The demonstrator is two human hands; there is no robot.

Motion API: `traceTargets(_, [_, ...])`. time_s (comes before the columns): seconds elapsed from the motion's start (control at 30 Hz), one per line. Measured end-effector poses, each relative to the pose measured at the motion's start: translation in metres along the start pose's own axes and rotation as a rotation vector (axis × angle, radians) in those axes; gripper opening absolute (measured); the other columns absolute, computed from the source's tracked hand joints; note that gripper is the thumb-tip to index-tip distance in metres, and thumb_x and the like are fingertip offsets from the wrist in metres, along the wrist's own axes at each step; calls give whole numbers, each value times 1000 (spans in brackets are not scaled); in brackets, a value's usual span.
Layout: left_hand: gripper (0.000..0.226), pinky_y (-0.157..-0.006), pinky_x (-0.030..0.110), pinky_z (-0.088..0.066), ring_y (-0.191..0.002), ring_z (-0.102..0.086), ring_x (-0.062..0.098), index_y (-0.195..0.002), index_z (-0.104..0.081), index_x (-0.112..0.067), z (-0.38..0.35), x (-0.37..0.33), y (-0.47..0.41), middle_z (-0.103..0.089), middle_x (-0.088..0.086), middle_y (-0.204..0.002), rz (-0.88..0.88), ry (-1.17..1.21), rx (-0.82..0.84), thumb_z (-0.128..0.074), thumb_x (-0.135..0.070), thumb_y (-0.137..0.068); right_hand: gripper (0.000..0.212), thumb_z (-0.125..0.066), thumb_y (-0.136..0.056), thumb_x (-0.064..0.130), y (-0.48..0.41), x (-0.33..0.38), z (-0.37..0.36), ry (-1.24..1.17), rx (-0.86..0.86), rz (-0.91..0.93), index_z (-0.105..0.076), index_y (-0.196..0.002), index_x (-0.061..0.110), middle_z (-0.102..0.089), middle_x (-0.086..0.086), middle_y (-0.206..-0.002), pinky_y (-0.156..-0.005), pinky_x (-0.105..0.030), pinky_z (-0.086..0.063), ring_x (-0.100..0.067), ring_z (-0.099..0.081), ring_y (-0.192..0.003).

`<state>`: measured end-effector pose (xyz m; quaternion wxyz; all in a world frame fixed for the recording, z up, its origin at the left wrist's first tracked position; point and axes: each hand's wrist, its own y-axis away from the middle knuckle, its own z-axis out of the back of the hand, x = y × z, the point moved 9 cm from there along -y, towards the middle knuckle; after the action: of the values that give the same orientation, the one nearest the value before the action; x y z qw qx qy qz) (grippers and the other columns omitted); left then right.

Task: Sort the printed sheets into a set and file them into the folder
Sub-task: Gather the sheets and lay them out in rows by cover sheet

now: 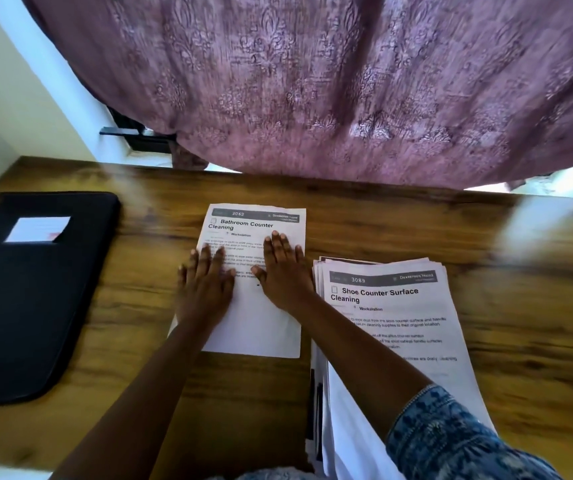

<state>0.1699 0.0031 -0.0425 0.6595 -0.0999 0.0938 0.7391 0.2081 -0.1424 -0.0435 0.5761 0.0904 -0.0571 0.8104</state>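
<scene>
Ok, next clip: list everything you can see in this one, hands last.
Bathroom Counter Cleaning sheet: one visible, white, table centre, under both hands.
Stack of printed sheets: one, white, right of that sheet, Shoe Counter Surface Cleaning on top.
Folder: one, black, lying flat at table left.
Label: one, white, on the folder.
Table: one, brown wood.
Curtain: one, purple patterned, beyond the table.
Blurred pale shape: one, far right, unidentifiable.
Sleeve: one, blue denim, right arm.
Left hand: flat on the sheet's left edge.
Right hand: flat on the sheet's middle.
</scene>
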Motion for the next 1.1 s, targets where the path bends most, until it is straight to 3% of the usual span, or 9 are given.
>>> traceTargets(0.17, [60,-118,49,2,-149,-2,28,-154,-16,-23,1,-1,1,-10,8,-161,12,9,-2,-26,-48,-100,68,-32,-100,43,0,4,16,48,65,-10,-7,-151,5,-3,-14,-159,-117,-46,-2,-27,-1,-147])
traceTargets(0.23, [63,-117,48,8,-149,-2,28,-153,-19,-22,8,-7,2,-12,7,-161,9,15,-24,-27,-53,-99,63,-44,-98,36,6,-2,49,-22,-82,-10,-22,-148,3,-22,-18,-155,-116,-48,-13,-30,-19,-144])
traceTargets(0.3, [67,-116,46,7,-148,-9,27,-151,-26,-22,23,-33,5,-19,6,-159,-74,67,-91,-26,-57,-94,50,-54,-93,29,28,-28,92,-94,-314,-70,-45,-137,8,-49,-16,-137,-106,-46,-35,-33,-45,-127])
traceTargets(0.4, [64,-115,49,-2,-146,-19,29,-148,-36,-26,14,-88,17,-26,5,-157,-239,68,-61,-33,-56,-91,34,-58,-92,23,84,-103,132,-184,-514,-299,-56,-124,16,-58,-10,-121,-88,-37,-46,-26,-57,-107])
traceTargets(0.5, [66,-113,54,-4,-146,-16,35,-148,-33,-28,-18,-116,27,-22,9,-158,-278,-33,19,-29,-61,-92,39,-58,-91,23,143,-179,137,-243,-492,-612,-52,-129,14,-53,-16,-126,-91,-40,-41,-33,-50,-113])
traceTargets(0.6, [68,-113,49,6,-148,-1,34,-153,-16,-31,-40,-114,32,-7,8,-161,-255,-89,86,-10,-65,-94,51,-62,-89,31,185,-220,123,-227,-394,-767,-45,-133,12,-50,-21,-127,-94,-45,-41,-38,-46,-115])
traceTargets(0.73, [77,-115,50,3,-148,-1,32,-153,-13,-31,-38,-121,32,-7,7,-161,-245,-41,70,3,-66,-86,55,-75,-78,36,217,-245,94,-504,-294,-940,-50,-117,7,-59,-13,-109,-75,-35,-46,-25,-56,-91])
traceTargets(0.9, [78,-116,43,8,-149,0,22,-152,-20,-30,-22,-136,34,-10,3,-161,-240,87,24,-3,-67,-86,32,-78,-77,31,223,-256,92,-590,-304,-929,-61,-93,8,-62,-4,-84,-68,-27,-41,-20,-57,-76])
traceTargets(1.1, [77,-116,44,6,-148,-12,22,-145,-37,-24,-15,-180,45,-25,1,-158,-312,229,4,-34,-71,-85,20,-74,-79,33,226,-278,94,-684,-334,-901,-70,-81,13,-71,-8,-80,-72,-39,-52,-26,-65,-74])
